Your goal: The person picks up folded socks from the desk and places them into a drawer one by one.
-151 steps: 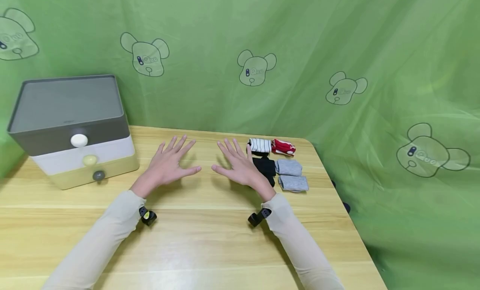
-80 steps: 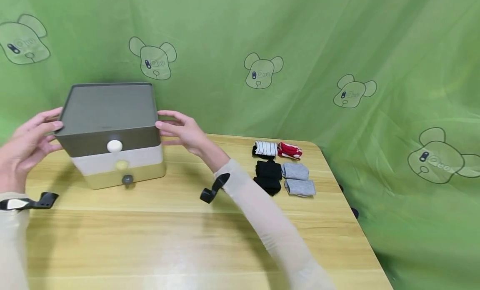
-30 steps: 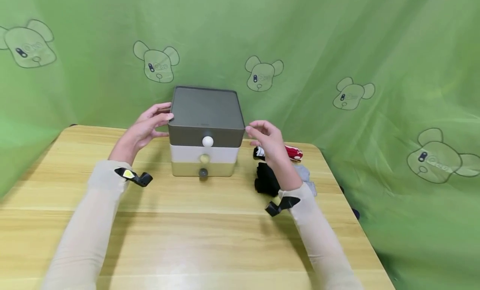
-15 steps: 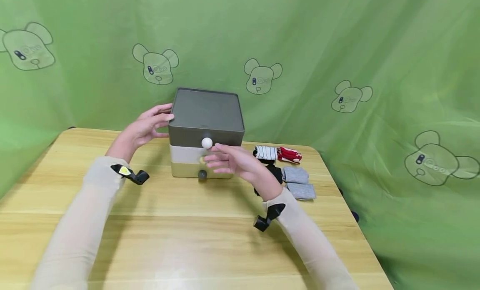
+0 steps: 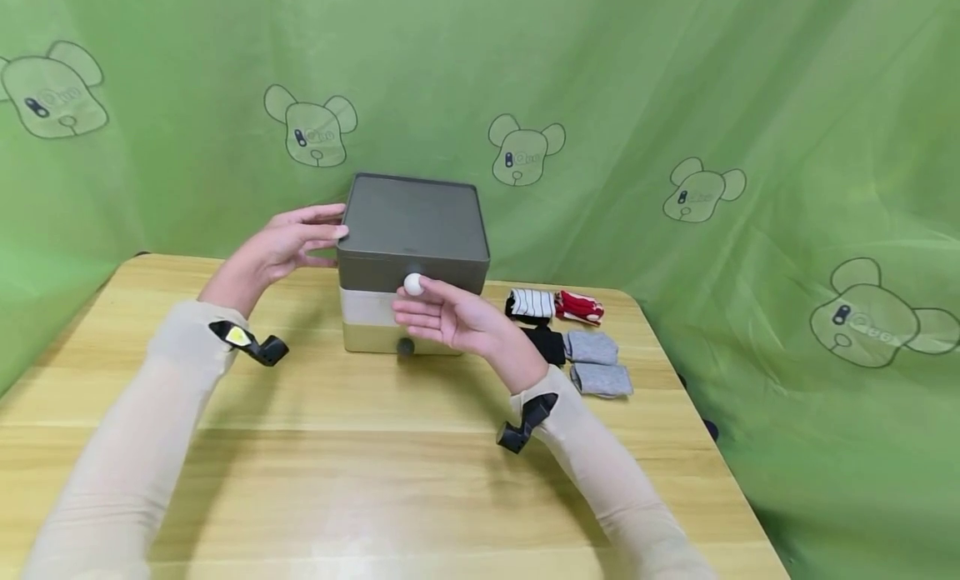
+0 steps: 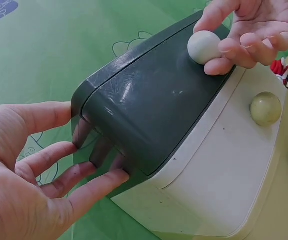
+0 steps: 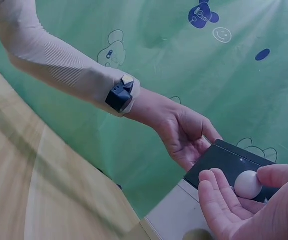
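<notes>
A small drawer unit (image 5: 420, 217) with a dark grey top tier, a white middle tier and a yellow bottom tier stands near the table's back edge. My left hand (image 5: 281, 247) rests extended fingertips on its left side; in the left wrist view the thumb (image 6: 54, 114) touches the top left edge. On the dark drawer front is a round white knob (image 6: 204, 47). My right hand (image 5: 468, 322) pinches this knob between thumb and index finger, its other fingers loosely bent below. The right hand hides the yellow knob (image 6: 265, 108) in the head view. All drawers look closed.
To the right of the unit lie small folded cloth items: a striped one (image 5: 532, 305), a red one (image 5: 579, 307), black ones (image 5: 547, 344) and grey ones (image 5: 602, 380). The wooden table (image 5: 337, 480) meets a green curtain (image 5: 420, 63) behind.
The drawer unit has gone from the far left to the table's back middle between both hands. My right hand has since left its right side and come onto the white knob; the left stays.
</notes>
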A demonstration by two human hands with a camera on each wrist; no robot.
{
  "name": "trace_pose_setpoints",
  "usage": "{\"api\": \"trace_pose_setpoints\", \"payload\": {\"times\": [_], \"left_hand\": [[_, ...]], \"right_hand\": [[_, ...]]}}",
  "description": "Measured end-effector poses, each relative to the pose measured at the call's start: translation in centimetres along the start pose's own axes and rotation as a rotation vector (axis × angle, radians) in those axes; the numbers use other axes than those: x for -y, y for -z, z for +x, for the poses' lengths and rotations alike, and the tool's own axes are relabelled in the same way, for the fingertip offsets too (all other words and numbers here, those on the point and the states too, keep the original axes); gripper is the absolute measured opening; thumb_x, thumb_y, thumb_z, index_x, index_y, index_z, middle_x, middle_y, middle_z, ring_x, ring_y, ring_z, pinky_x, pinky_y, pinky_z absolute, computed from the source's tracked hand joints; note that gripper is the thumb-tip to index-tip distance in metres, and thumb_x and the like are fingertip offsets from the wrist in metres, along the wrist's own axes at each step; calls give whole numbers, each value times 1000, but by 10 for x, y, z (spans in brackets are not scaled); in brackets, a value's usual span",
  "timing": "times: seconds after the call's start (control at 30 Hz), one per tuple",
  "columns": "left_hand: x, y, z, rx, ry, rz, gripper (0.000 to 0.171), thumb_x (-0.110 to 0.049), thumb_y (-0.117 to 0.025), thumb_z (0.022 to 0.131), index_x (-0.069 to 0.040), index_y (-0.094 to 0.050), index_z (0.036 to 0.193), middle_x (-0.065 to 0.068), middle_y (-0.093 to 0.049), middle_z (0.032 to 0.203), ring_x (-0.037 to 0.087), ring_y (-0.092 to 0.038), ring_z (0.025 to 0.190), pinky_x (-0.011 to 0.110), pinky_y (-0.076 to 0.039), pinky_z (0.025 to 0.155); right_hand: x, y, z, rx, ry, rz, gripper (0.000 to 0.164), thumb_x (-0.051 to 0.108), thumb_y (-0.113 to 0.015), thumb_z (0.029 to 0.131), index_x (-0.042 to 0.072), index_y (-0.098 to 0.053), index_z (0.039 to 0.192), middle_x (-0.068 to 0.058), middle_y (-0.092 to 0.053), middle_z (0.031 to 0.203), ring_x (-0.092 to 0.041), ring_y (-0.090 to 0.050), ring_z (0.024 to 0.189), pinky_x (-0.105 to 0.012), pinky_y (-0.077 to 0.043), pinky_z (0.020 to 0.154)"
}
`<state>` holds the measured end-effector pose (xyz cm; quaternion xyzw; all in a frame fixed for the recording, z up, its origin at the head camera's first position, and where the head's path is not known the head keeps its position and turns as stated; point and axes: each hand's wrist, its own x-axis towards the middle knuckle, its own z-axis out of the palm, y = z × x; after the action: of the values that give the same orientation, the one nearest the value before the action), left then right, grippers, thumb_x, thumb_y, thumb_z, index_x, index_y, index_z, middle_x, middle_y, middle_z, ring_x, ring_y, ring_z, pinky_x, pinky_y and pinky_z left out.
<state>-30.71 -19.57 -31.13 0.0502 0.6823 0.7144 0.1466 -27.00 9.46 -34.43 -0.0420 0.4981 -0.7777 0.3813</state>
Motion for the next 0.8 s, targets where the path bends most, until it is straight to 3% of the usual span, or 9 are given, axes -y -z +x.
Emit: {"api": "trace_pose_setpoints", "payload": {"times": [0.17, 0.3, 0.53, 0.67, 0.8], "left_hand": [[-1, -1, -1, 3, 10, -13, 69, -17, -62, 102, -14, -28, 161, -3, -60, 135, 16, -54, 125, 54, -39, 120], [-1, -2, -2, 7, 13, -11, 67, -16, -60, 103, -14, -26, 162, 13, -38, 160, 21, -48, 132, 55, -35, 123], [-4, -2, -1, 24, 21, -9, 67, -16, -58, 104, -14, -25, 162, 17, -25, 167, 21, -46, 133, 56, -33, 124], [-6, 0, -2, 40, 33, 2, 68, -16, -58, 104, -13, -23, 163, 16, -21, 169, 20, -45, 133, 53, -38, 121], [-6, 2, -2, 49, 50, 9, 69, -16, -59, 104, -14, -23, 163, 15, -19, 169, 17, -47, 130, 39, -56, 106]], "right_hand": [[-5, -3, -9, 31, -6, -27, 36, 28, -38, 112, 2, -61, 123, -8, -79, 102, -19, -76, 96, -31, -61, 94], [-12, -6, -19, 56, -21, -82, 46, 29, -35, 113, -4, -45, 144, -6, -78, 102, -17, -76, 96, -27, -63, 86], [-21, -9, -35, 76, -34, -204, 54, 32, -35, 112, -4, -37, 153, -4, -78, 101, -16, -76, 96, -25, -63, 84], [-25, -10, -48, 96, -57, -256, 55, 33, -37, 112, -5, -37, 152, -3, -78, 102, -16, -76, 96, -25, -63, 84], [-31, -11, -59, 97, -81, -268, 55, 32, -39, 112, -5, -37, 152, -4, -79, 102, -16, -76, 95, -25, -63, 84]]}}
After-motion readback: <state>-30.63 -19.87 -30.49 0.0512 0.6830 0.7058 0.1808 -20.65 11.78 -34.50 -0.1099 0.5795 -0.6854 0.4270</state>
